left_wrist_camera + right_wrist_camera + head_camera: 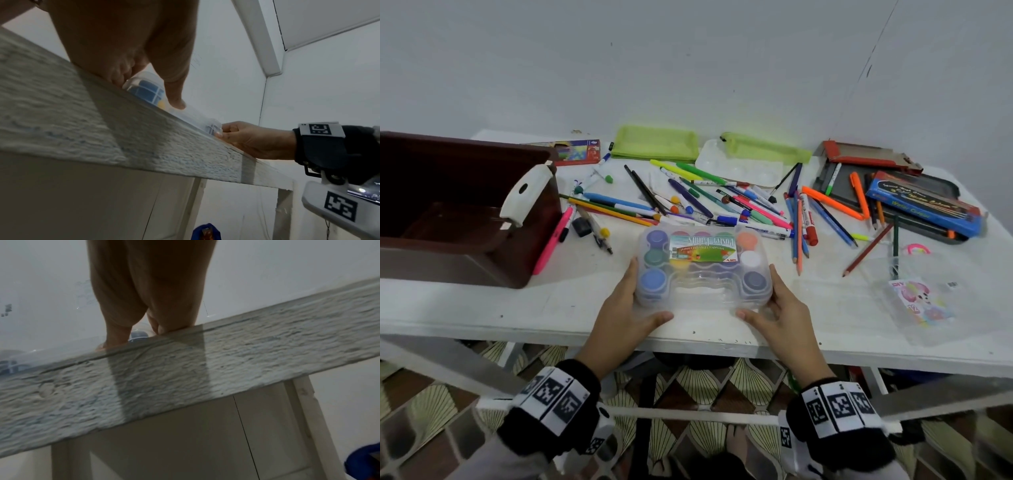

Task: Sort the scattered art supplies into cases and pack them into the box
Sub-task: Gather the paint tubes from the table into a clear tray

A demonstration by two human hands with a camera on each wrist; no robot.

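**Poster-paint case held at both ends, near table edge**

Clear plastic poster-paint case (pixel 703 265), lid closed, label upward, resting flat on the white table (pixel 482 308) between the two hands. Left hand (pixel 625 308) cupped against the left end, thumb along the near edge; right hand (pixel 779 310) mirrored at the right end, fingers curled round the corner, as seen from the left wrist. Both hands therefore clamped on the case, set apart by its full length.

Probable step: lifting the case across to the brown storage box (pixel 458 209), open and well to the left of the left hand. Best done level, with even pressure from both sides, since smooth walls may slip and the lid latch cannot be checked here.

Just beyond the fingertips: a dense scatter of pens, pencils and markers (pixel 688 202), some touching the far side of the case. On the way leftward: a pink highlighter (pixel 550 240) leaning against the box wall. Farther off: two green mesh pouches (pixel 655 144); to the right, a blue water-colour box (pixel 924 204) and a clear sleeve (pixel 917 301).
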